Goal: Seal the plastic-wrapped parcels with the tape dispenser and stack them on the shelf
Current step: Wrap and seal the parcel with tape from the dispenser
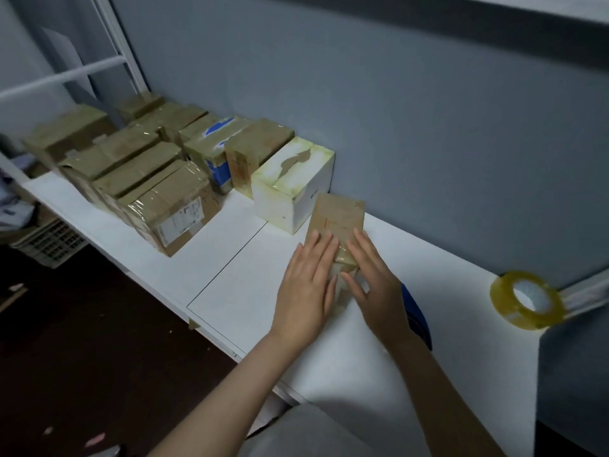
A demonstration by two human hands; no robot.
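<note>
Brown taped parcel (pixel 337 225) lies on the white table (pixel 230 291) just beside a white box (pixel 290 192). Left hand (pixel 304 288) and right hand (pixel 375 285) press it, fingers (pixel 321 249) straight and flat, gripping nothing.

Left hand (pixel 304 285) and right hand (pixel 374 285) press flat on a brown parcel (pixel 339 222), tape roll (pixel 525 300) well apart

Head view looks down, close above shelf (pixel 230 275).
</note>
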